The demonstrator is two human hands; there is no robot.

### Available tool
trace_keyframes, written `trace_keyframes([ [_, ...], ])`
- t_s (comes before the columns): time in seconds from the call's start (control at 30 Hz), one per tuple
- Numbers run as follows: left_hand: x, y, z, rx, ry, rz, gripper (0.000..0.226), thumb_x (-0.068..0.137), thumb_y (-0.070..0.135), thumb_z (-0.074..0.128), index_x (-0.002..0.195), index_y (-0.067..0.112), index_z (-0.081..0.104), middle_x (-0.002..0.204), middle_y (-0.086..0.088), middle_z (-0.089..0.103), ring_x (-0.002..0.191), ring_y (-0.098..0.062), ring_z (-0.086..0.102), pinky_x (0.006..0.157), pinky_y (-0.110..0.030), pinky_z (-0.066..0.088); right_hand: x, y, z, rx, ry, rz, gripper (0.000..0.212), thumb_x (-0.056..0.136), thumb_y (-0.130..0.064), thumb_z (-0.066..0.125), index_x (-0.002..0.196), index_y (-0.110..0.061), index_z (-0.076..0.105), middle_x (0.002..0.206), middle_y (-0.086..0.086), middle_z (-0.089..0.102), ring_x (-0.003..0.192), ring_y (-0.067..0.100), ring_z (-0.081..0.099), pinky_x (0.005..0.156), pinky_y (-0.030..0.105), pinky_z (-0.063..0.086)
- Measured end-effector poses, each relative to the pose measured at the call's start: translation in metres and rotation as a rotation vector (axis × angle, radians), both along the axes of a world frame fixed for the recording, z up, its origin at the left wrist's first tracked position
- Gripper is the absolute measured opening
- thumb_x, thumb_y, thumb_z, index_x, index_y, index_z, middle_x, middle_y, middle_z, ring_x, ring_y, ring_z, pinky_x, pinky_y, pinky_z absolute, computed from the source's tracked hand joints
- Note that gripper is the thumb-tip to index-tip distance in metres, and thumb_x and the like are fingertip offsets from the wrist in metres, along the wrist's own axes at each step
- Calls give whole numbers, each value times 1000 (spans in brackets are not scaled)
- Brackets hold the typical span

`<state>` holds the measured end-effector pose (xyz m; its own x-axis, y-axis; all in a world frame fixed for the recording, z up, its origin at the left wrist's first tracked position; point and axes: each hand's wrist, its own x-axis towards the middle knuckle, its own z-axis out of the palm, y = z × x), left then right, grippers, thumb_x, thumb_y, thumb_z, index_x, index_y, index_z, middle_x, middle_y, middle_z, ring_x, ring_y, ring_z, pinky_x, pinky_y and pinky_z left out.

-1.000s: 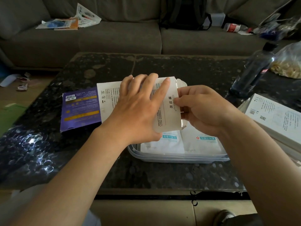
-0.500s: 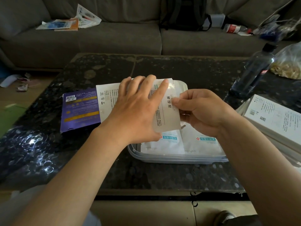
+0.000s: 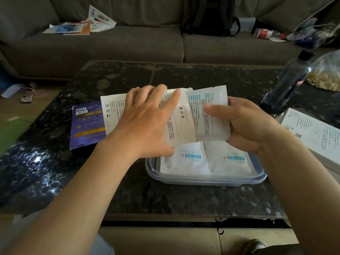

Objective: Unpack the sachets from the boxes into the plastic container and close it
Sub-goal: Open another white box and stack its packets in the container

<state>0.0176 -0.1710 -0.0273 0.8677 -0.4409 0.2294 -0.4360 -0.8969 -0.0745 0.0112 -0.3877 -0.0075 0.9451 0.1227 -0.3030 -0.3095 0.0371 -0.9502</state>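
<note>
Since half a sec ago the sachet bundle has come out of the white box to the right. Before, only the box end showed at the right hand's fingertips.

From the left: a purple box lies flat on the table, partly under the white box. The left hand grips the white box from above, fingers spread over its top and thumb below, holding it above the plastic container. The bundle sticks out of the box's right end. The right hand pinches it, thumb on top w/ the other fingers underneath.

Below both hands, the open container stands on the table w/ packed sachets lying flat inside, side by side. No lid is seen. Further right is a stack of white boxes, probably the next ones to empty.

Handling, as I judge it: the sachets are light, thin and floppy, and the foil is prob. slippery, so a loose bundle can fan out. Better to pinch it across the middle of the short edge, keep it flat, and lay it on the packed ones.
</note>
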Motion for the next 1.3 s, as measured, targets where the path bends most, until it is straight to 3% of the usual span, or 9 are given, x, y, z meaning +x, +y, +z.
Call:
trace_keyframes([
  [0.33, 7, 11, 0, -24, 23, 59, 126, 58, 77, 70, 157, 27, 9, 158, -4, 17, 144, -31, 16, 119, -53, 11, -2, -20, -1, -60, -56, -155, 29, 92, -8, 66, 113, -28, 72, 102, -6, 78, 94, 20, 74, 72, 40, 63],
  [0.5, 11, 17, 0, -36, 14, 98, 125, 59, 73, 74, 156, 28, 10, 157, -4, 20, 142, -33, 20, 118, -54, 15, -8, -31, 4, -109, -147, -223, 25, 94, -6, 63, 110, -23, 72, 105, -4, 78, 95, 17, 75, 84, 48, 61],
  [0.6, 11, 19, 0, -51, 13, 115, 125, 60, 69, 78, 156, 28, 9, 157, -4, 20, 142, -32, 19, 118, -54, 15, -14, -36, 10, -224, -243, -251, 23, 95, -7, 63, 105, -25, 71, 106, -3, 77, 97, 17, 75, 86, 49, 60],
  [0.7, 11, 20, 0, -66, 20, 133, 127, 60, 68, 79, 157, 27, 8, 158, -5, 18, 143, -33, 17, 118, -53, 14, -25, -38, 20, -525, -386, -233, 22, 97, -9, 61, 113, -23, 68, 115, -6, 72, 105, 17, 70, 81, 36, 60],
  [0.83, 12, 19, -1, -83, 27, 150, 127, 60, 67, 80, 156, 28, 6, 157, -4, 18, 144, -33, 17, 119, -53, 15, -30, -39, 26, -961, -495, -73, 29, 101, -11, 55, 129, -15, 63, 133, 4, 63, 125, 31, 57, 77, 21, 49],
  [0.9, 12, 18, -2, -93, 35, 159, 128, 60, 66, 81, 156, 28, 5, 157, -3, 17, 143, -32, 16, 118, -54, 15, -33, -37, 23, -1117, -508, 40, 30, 101, -11, 54, 130, -15, 62, 133, 8, 63, 121, 33, 60, 72, 16, 49],
  [1.03, 12, 15, -3, -112, 50, 149, 129, 59, 67, 82, 155, 28, 6, 156, -3, 18, 142, -32, 17, 117, -54, 16, -38, -22, 14, -1279, -483, 243, 55, 98, -1, 56, 141, -35, 54, 134, 1, 64, 107, 20, 64, 85, 26, 56],
  [1.13, 12, 13, -5, -111, 45, 142, 129, 58, 69, 80, 155, 27, 6, 155, -3, 20, 141, -32, 19, 117, -54, 16, -41, -13, 5, -1419, -412, 391, 79, 93, 5, 55, 148, -49, 38, 152, -10, 47, 132, 19, 53, 103, 35, 51],
  [1.3, 11, 12, -4, -113, 43, 143, 127, 60, 69, 80, 155, 28, 6, 156, -4, 19, 141, -32, 18, 117, -53, 16, -46, -6, -20, -1570, -317, 656, 75, 97, -11, 55, 156, -41, 20, 167, -4, 18, 153, 24, 21, 120, 48, 28],
])
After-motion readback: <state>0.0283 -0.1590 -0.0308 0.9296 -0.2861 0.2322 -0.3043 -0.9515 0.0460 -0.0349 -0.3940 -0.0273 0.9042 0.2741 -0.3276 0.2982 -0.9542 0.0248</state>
